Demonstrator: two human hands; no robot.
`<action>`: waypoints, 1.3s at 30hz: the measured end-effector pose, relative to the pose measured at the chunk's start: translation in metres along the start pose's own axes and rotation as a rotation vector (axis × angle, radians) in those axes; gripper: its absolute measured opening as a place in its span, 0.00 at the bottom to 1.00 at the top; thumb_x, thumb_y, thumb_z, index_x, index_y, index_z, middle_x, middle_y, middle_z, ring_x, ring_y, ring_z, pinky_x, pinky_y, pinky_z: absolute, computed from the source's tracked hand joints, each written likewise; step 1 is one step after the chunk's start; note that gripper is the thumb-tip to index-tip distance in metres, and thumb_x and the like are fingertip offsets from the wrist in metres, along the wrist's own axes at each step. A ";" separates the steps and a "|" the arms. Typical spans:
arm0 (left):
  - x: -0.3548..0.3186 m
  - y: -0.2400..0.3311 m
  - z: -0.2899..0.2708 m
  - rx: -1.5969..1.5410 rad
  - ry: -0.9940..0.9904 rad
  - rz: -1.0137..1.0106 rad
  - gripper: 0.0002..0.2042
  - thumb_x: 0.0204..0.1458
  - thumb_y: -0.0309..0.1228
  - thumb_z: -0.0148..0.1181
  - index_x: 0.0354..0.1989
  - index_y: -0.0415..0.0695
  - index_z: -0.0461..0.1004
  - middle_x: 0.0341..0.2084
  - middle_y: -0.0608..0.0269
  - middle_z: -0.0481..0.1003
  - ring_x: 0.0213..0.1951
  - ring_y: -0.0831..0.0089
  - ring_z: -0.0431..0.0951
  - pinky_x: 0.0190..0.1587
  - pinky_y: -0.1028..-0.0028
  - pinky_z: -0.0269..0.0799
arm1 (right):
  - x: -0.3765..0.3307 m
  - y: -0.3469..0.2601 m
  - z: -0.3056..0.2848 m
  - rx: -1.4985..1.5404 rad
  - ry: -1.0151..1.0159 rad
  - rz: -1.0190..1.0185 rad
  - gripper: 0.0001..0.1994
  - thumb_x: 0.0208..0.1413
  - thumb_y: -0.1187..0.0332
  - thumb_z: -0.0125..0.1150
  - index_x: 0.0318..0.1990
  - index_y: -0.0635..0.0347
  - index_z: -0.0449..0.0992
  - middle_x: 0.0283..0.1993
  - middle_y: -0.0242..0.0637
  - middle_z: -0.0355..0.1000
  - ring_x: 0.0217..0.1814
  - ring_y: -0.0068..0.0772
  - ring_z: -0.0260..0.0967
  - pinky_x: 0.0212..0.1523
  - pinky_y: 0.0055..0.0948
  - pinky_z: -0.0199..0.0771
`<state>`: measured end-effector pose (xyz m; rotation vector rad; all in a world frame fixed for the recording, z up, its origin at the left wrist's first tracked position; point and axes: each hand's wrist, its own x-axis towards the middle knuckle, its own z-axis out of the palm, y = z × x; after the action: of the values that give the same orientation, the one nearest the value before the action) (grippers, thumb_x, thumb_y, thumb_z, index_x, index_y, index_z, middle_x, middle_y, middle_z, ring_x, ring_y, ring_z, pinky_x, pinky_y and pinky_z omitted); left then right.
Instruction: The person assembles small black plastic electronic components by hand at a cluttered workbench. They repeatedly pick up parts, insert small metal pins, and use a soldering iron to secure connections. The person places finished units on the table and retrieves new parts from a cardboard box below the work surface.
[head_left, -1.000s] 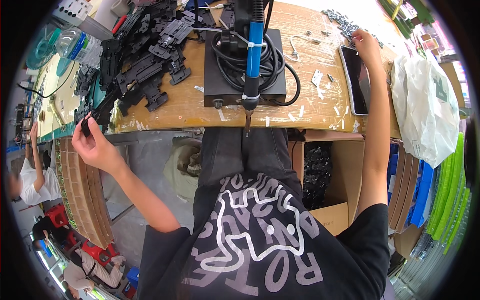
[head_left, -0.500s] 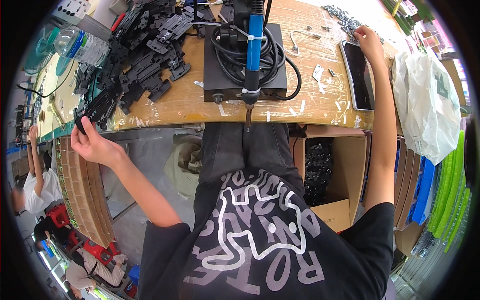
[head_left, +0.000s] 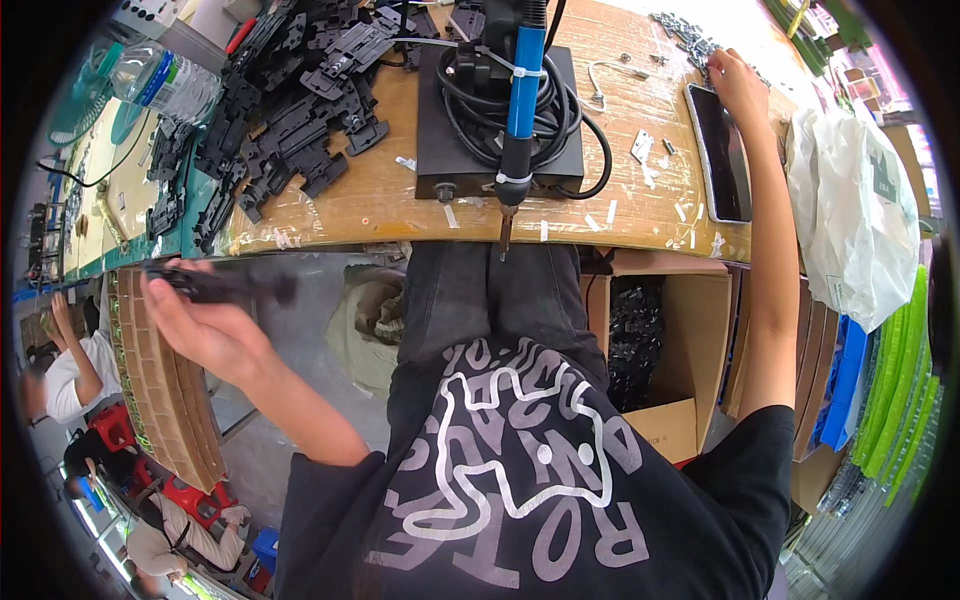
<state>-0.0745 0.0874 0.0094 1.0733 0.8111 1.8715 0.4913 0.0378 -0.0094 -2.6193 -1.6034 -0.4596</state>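
The left hand [head_left: 215, 335] grasps a black plastic part [head_left: 205, 287] near one end, beyond the counter's [head_left: 390, 218] front edge, where a slack grip could drop it; right hand's [head_left: 738, 88] grip, at small metal pieces [head_left: 690, 38], cannot be determined.

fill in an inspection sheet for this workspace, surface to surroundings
Surface: brown bench, white scraps near front edge
Parts: black parts heaped left; grey pieces at far right
Clutter: phone, bottle, white bag
Hands: left hand holds a blurred part; right hand at the grey pieces, fingertips unclear
Cables: black cable coiled on a black box; white cable right of it
Surroundings: open carton below the bench; people at far left
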 end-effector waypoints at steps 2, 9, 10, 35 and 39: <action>-0.024 0.003 0.016 0.085 0.018 -0.165 0.11 0.52 0.31 0.48 0.41 0.39 0.63 0.30 0.61 0.68 0.33 0.76 0.68 0.34 0.78 0.66 | 0.003 -0.001 0.002 0.014 0.029 0.018 0.10 0.46 0.61 0.48 0.35 0.51 0.70 0.40 0.31 0.69 0.42 0.38 0.67 0.38 0.35 0.66; -0.094 0.005 0.051 0.052 -0.371 -0.557 0.17 0.45 0.20 0.54 0.44 0.38 0.59 0.33 0.56 0.70 0.33 0.73 0.72 0.37 0.78 0.68 | -0.032 -0.006 -0.027 0.746 0.376 0.201 0.10 0.47 0.65 0.55 0.34 0.60 0.70 0.32 0.39 0.72 0.31 0.29 0.70 0.33 0.25 0.67; -0.099 0.005 0.053 0.038 -0.442 -0.613 0.17 0.44 0.19 0.54 0.44 0.38 0.59 0.33 0.56 0.70 0.34 0.73 0.72 0.37 0.77 0.68 | -0.051 -0.026 -0.046 0.932 0.401 0.210 0.09 0.47 0.69 0.55 0.34 0.63 0.69 0.32 0.39 0.71 0.31 0.27 0.69 0.33 0.22 0.67; -0.140 0.011 0.088 0.470 -0.997 -0.655 0.17 0.37 0.22 0.63 0.39 0.39 0.69 0.26 0.62 0.73 0.18 0.86 0.65 0.23 0.86 0.62 | -0.213 -0.184 -0.117 1.262 -0.395 -0.275 0.07 0.35 0.83 0.57 0.25 0.65 0.69 0.26 0.36 0.66 0.28 0.30 0.66 0.29 0.24 0.66; -0.140 0.010 0.086 0.473 -1.030 -0.619 0.16 0.38 0.23 0.62 0.38 0.40 0.69 0.24 0.63 0.71 0.19 0.81 0.67 0.20 0.82 0.62 | -0.209 -0.181 -0.115 1.296 -0.461 -0.308 0.06 0.35 0.83 0.56 0.24 0.66 0.67 0.25 0.36 0.66 0.27 0.29 0.66 0.29 0.24 0.66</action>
<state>0.0419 -0.0287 0.0022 1.6067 0.8066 0.4645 0.2178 -0.0803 0.0223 -1.5019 -1.5400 0.9446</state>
